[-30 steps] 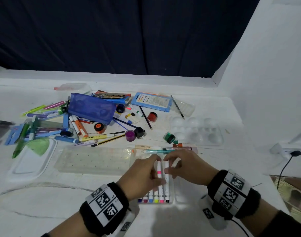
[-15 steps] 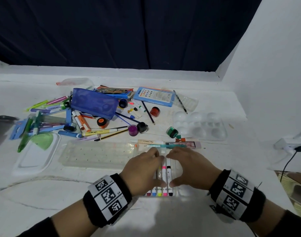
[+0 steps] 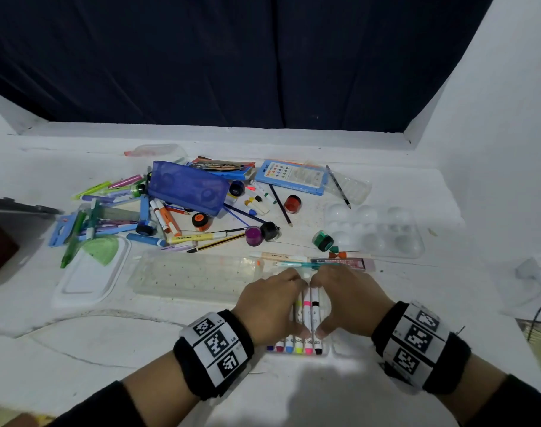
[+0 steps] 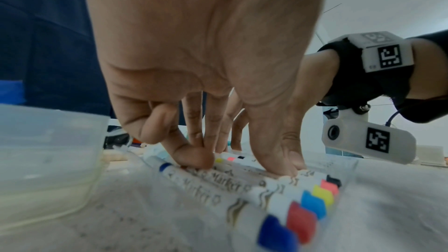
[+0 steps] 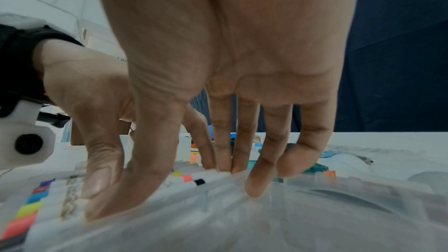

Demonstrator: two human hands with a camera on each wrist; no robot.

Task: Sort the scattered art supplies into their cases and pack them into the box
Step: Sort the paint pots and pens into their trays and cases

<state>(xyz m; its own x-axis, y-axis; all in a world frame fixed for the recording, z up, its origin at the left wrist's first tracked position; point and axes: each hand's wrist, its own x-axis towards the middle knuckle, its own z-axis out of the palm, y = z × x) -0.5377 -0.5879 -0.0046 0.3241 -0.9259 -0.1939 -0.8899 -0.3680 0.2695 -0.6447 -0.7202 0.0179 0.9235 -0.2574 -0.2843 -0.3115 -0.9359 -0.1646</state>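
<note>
A row of white markers [image 3: 307, 309] with coloured caps lies side by side in a clear plastic marker case [image 3: 343, 349] at the near middle of the table. My left hand [image 3: 269, 306] presses its fingertips and thumb down on the markers [image 4: 278, 194] from the left. My right hand [image 3: 352, 303] presses from the right, thumb on the black marker [image 5: 198, 181] and fingertips on the case's empty ridged part [image 5: 290, 217]. The two hands meet over the far ends of the markers, hiding those ends. Neither hand grips anything.
A long clear tray [image 3: 195, 274] and a white lid [image 3: 90, 278] lie to the left. Beyond are a blue mesh pouch [image 3: 187, 188], loose pens, pencils, paint jars, a blue box [image 3: 294, 177] and a clear palette [image 3: 377, 229]. A cable [image 3: 540, 309] hangs at the right edge.
Both hands have drawn closer together over the markers. Their fingertips now touch at the far end and the thumbs have come in at the near end.
</note>
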